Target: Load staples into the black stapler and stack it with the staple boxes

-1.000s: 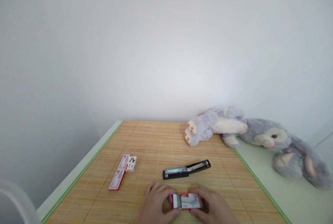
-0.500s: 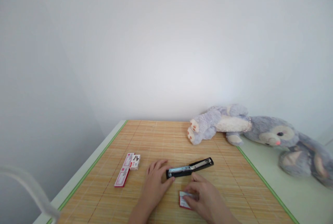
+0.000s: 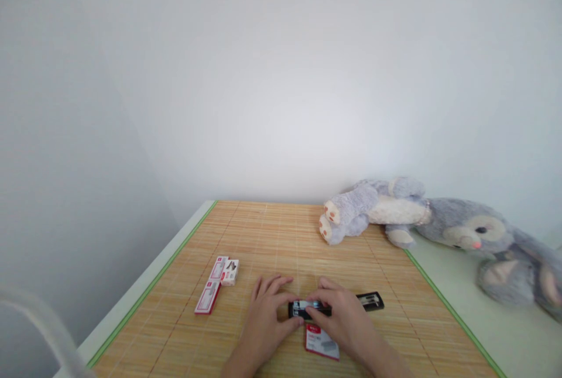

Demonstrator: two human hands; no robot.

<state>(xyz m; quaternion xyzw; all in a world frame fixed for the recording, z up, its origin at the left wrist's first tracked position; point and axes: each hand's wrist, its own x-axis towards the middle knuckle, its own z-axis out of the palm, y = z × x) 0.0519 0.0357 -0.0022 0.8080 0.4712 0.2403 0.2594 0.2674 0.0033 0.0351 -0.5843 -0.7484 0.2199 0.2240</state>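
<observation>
An opened-out black stapler (image 3: 373, 301) lies on the bamboo mat, its metal channel facing up. My left hand (image 3: 267, 322) grips the stapler's left end between thumb and forefinger, with the other fingers spread. Over the channel, my right hand (image 3: 345, 313) pinches a silvery strip of staples (image 3: 309, 305); the hand hides the stapler's middle. Whether the strip is seated in the channel, I cannot tell. Just below the right fingers rests a red and white staple box (image 3: 322, 342), partly covered by that hand.
Two flat red and white boxes (image 3: 208, 298) lie end to end on the left of the mat (image 3: 272, 237), a small white box (image 3: 230, 272) against them. A grey plush rabbit (image 3: 399, 211) lies along the back right. A blurred pale curved bar (image 3: 48, 322) crosses the lower left.
My right hand has moved from the staple box up to the stapler with the strip. The stapler has shifted nearer and to the right, and my left fingers have closed on its end.
</observation>
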